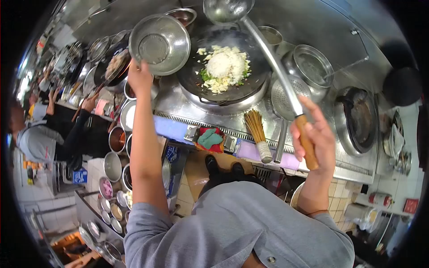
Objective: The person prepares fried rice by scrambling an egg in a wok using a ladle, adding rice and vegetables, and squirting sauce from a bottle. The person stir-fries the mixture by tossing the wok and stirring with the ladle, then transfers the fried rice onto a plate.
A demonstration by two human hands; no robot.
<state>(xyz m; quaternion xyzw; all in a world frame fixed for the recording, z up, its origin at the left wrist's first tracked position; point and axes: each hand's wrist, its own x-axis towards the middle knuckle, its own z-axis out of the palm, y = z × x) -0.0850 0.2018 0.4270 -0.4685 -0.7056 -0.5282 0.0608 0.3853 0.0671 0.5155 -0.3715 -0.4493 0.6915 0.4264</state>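
My left hand (140,76) grips the rim of a metal bowl (178,42), tilted beside the wok with its inside facing me. In the wok (190,76) lies a mound of white rice (222,64) over pieces of egg and chopped greens (207,76). My right hand (316,138) holds the wooden handle of a long metal ladle (277,67), some of its fingers loosely lifted. The ladle's head is above the wok's far edge, near the back wall. Under the ladle's shaft rests a perforated skimmer (288,96).
A bamboo brush (255,129) and folded cloths (211,138) lie along the stove's front edge. A second wok (357,120) stands to the right, and a metal pot (313,64) behind it. Ingredient bowls (112,167) line the left side, where a co-worker (38,138) stands at another wok.
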